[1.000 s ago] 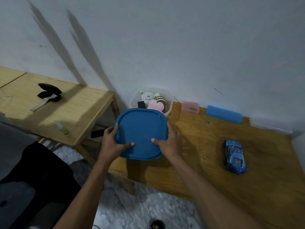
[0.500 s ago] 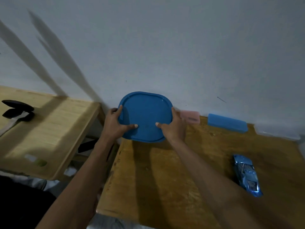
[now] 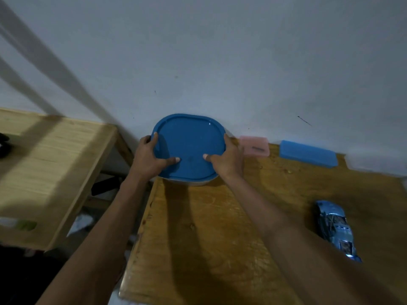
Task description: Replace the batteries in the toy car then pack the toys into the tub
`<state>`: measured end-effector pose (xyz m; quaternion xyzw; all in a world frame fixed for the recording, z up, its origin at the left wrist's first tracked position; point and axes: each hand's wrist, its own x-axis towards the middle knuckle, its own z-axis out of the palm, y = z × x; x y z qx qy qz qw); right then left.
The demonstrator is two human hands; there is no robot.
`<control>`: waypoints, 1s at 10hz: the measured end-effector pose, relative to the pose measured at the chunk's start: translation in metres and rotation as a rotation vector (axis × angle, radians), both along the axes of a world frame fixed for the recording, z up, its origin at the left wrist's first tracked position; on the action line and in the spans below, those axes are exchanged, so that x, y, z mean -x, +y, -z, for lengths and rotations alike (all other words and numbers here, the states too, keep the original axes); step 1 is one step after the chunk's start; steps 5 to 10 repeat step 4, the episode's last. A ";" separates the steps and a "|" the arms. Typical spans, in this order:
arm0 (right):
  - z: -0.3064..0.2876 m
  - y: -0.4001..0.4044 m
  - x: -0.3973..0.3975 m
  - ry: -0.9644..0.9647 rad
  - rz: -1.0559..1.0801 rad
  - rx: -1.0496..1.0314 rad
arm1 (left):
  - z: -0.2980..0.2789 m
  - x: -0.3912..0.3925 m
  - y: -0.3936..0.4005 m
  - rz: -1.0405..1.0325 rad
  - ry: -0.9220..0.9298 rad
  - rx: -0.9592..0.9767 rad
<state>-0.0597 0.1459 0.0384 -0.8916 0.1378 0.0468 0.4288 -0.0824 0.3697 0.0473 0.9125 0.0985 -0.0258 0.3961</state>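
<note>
both hands (image 3: 149,157) gripping blue lid (image 3: 189,144) (on tub)

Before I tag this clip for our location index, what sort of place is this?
Probably a plain room at home: bare painted wall, two unfinished wooden tables pushed against it, a blue toy car, and both hands pressing a blue lid on a tub.

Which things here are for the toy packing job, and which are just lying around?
For the job:
blue lid
tub under it
toy car
left hand and right hand, both holding the lid

Just lying around:
pink box
blue case
</note>
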 end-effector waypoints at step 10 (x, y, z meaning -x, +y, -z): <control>-0.010 -0.002 -0.005 0.071 -0.063 0.068 | -0.001 0.002 -0.010 0.020 0.053 -0.072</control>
